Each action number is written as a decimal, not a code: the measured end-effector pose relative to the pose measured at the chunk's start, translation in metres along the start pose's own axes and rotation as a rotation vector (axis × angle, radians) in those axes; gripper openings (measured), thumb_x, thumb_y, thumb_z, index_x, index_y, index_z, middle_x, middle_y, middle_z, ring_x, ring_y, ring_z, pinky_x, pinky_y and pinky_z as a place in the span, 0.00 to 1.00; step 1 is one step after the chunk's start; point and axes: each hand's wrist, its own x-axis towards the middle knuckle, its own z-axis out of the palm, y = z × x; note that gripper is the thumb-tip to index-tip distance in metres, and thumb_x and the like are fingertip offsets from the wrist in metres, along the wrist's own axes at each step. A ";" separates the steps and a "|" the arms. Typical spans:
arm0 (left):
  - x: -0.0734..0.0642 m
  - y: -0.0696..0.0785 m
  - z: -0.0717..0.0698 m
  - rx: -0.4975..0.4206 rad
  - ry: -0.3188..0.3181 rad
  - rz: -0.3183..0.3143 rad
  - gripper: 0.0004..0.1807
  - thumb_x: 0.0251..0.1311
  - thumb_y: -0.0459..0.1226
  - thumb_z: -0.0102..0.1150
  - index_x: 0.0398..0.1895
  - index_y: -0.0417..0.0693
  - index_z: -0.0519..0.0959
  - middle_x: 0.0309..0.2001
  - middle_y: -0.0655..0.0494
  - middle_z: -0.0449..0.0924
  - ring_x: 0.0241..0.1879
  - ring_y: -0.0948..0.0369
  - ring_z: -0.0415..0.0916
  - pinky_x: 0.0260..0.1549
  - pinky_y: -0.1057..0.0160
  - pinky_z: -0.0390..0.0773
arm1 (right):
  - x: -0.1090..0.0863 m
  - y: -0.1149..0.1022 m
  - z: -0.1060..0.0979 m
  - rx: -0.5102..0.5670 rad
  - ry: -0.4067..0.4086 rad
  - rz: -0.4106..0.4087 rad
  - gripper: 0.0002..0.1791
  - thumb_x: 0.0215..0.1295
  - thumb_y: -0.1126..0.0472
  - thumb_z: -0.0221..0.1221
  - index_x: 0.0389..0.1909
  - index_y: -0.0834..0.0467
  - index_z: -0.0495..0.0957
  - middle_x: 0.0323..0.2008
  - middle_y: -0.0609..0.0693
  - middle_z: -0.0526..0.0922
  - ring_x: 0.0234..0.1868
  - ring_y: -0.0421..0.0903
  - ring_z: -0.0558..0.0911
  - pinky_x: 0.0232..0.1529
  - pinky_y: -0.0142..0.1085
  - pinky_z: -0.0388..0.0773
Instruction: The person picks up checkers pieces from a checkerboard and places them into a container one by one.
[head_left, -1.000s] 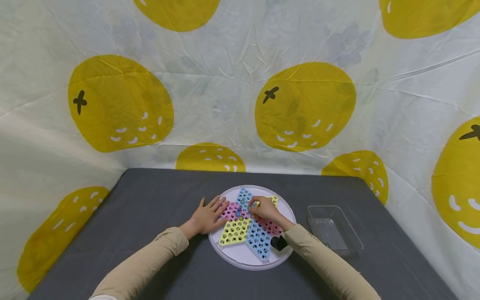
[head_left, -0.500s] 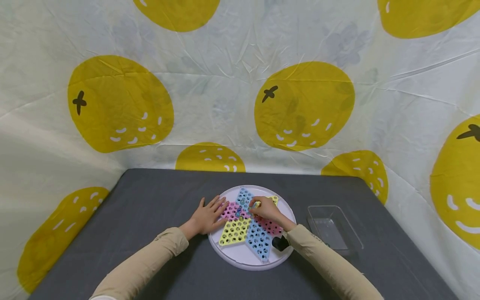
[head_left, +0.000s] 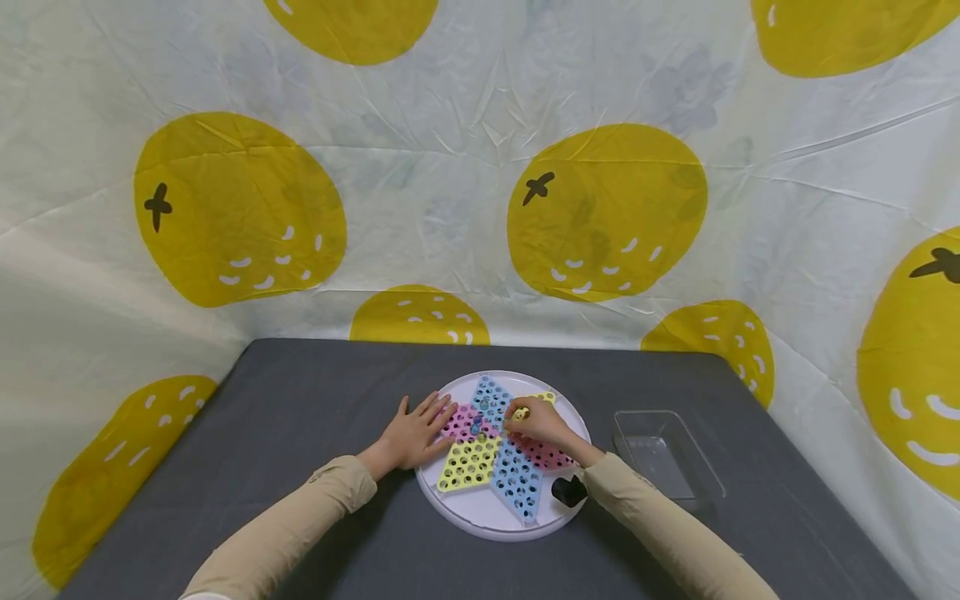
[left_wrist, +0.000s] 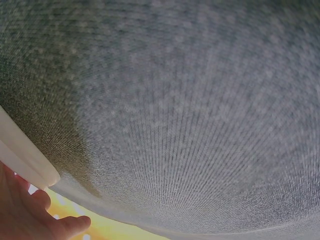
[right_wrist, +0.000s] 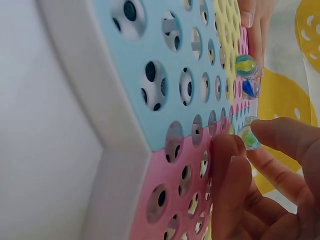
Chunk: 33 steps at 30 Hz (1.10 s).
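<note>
A white round game board point(head_left: 487, 523) carries a star of pink, yellow and light-blue hole sections. My left hand point(head_left: 412, 432) lies spread over its left rim, fingers reaching the pink section point(head_left: 459, 422). My right hand point(head_left: 536, 419) bends over the star's right-centre, thumb and fingertips brought together close over the holes. In the right wrist view, a clear green-swirled marble point(right_wrist: 249, 138) shows at the index fingertip, between finger and thumb. A yellow-and-blue marble point(right_wrist: 246, 65) and a blue marble point(right_wrist: 251, 89) sit beyond. The left wrist view shows mostly dark cloth and some fingers.
A clear rectangular plastic box point(head_left: 667, 458) stands right of the board on the dark tablecloth point(head_left: 360, 533). A black wrist-worn piece point(head_left: 568, 492) hangs over the board's lower right. Behind the table hangs a pale curtain point(head_left: 427, 200) with yellow fruit prints.
My right hand has shifted slightly right and towards me over the board, its sleeve moving with it. My left hand has stayed in place.
</note>
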 end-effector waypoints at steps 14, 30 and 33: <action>0.004 -0.007 -0.003 0.004 -0.014 0.005 0.35 0.63 0.61 0.28 0.70 0.59 0.46 0.72 0.58 0.44 0.71 0.54 0.40 0.60 0.37 0.47 | -0.016 -0.002 -0.011 -0.031 -0.016 0.074 0.06 0.54 0.60 0.61 0.31 0.58 0.78 0.23 0.52 0.81 0.18 0.42 0.77 0.21 0.35 0.74; 0.008 -0.015 -0.003 0.003 -0.008 0.023 0.35 0.63 0.61 0.29 0.70 0.58 0.47 0.72 0.57 0.45 0.71 0.54 0.40 0.60 0.37 0.48 | -0.026 0.008 -0.040 -0.037 -0.038 0.081 0.08 0.57 0.58 0.59 0.34 0.57 0.77 0.25 0.55 0.83 0.18 0.42 0.77 0.19 0.35 0.72; 0.009 -0.016 -0.003 0.013 -0.005 0.025 0.35 0.62 0.61 0.28 0.70 0.58 0.47 0.72 0.57 0.45 0.71 0.54 0.41 0.60 0.36 0.48 | -0.031 0.009 -0.045 -0.031 -0.032 0.112 0.08 0.57 0.58 0.58 0.35 0.57 0.77 0.24 0.54 0.82 0.18 0.42 0.77 0.18 0.37 0.74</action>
